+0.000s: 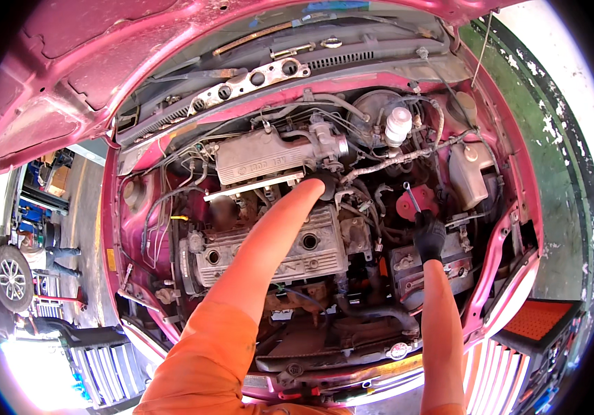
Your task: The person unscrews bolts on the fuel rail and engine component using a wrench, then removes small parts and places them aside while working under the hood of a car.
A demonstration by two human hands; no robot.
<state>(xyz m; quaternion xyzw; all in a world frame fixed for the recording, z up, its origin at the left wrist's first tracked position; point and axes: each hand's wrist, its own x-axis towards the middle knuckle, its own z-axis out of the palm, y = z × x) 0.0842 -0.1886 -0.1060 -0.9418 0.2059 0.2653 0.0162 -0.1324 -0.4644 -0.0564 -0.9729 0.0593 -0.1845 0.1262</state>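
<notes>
My left arm, in an orange sleeve, reaches across the ribbed engine cover (255,257). My left hand (323,185), in a black glove, is down by the throttle body (328,144) and the right end of the intake manifold (255,158). Its fingers are hidden by my forearm and the parts there. In its black glove, my right hand (430,238) is closed round a slim metal wrench (413,197). The wrench points away from me, its far end over a round reddish part (422,206). Just below that hand lies the battery (414,277).
A flat metal gasket (257,78) with round holes rests on the cowl. The raised pink hood (69,62) hangs over the far left. A white-capped reservoir (398,124) and a coolant tank (471,173) stand at right. An orange-lined tray (542,326) is beside the car; a person stands far left.
</notes>
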